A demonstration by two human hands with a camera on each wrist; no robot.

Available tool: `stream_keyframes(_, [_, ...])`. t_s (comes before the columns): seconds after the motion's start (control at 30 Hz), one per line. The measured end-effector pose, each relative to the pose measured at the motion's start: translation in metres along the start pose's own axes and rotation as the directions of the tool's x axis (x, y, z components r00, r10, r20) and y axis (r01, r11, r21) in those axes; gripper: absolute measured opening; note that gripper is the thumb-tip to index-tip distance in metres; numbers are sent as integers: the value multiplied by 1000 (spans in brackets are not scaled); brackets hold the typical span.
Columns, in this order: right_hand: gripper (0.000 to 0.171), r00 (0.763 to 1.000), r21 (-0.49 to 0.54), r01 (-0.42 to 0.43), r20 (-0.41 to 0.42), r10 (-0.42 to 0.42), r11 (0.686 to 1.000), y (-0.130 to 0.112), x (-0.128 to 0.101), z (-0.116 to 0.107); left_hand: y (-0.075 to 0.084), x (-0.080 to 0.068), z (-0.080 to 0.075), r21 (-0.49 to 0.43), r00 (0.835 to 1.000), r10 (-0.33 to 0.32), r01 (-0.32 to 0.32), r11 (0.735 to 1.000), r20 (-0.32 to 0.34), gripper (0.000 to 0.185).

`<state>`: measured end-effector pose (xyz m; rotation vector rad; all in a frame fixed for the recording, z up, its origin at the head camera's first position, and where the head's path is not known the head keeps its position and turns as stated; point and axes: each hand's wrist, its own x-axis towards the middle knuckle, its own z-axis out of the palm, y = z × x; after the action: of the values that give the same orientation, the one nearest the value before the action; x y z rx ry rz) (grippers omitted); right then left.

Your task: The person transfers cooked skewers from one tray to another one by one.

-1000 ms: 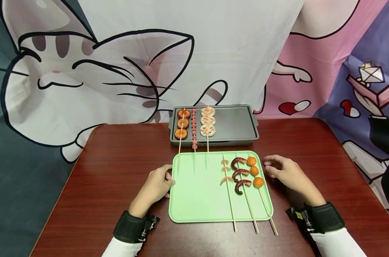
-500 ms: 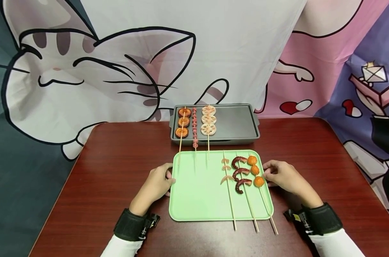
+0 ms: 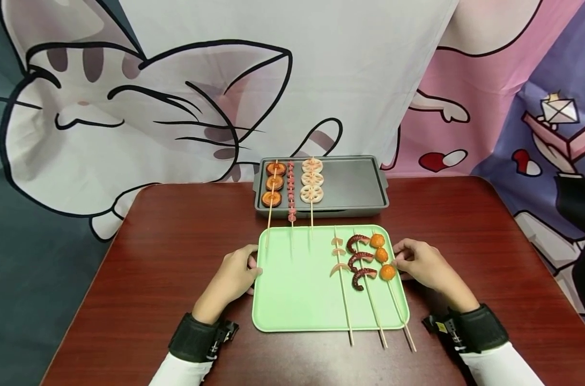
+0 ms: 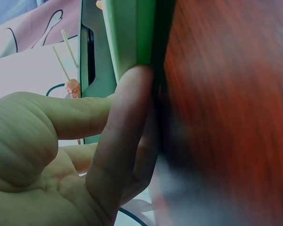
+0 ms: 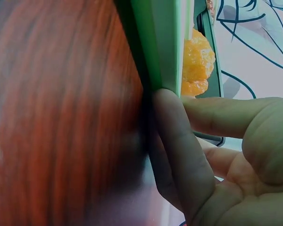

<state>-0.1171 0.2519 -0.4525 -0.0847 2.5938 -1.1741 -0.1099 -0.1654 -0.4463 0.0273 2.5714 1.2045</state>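
Tray position: the flat pale-green plastic tray (image 3: 297, 300) lies on the dark red wooden worktop (image 3: 152, 257), long axis running away from us. We pinch its side rims, left hand (image 3: 231, 279) and right hand (image 3: 424, 265), one opposite the other.

Six skewers (image 3: 342, 292) — two trays (image 3: 292, 300) (green, grey).

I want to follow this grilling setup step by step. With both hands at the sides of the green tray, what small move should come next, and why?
Probably lift the green tray level with both hands. The left hand and right hand each grip an opposite edge, fingers tucked under the rim in the wrist views. Three skewers lie loose on it, sticks overhanging the near edge, so tilting could roll them off.
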Motion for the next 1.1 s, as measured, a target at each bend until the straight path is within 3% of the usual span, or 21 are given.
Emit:
stream_keyframes(0.33, [19,1000,24,2,7,-3,1000,0,1,1,5,-4,-8,33,999,15,-16,999,32,58])
stream_keyframes(0.7, [20,1000,59,7,22,-9,998,2,2,1,19,-13,-36,245,994,105,-109,963,27,75])
stream_keyframes(1.1, [19,999,73,21,32,-24,997,3,2,0,46,-11,-51,254,958,282,-258,932,-61,86])
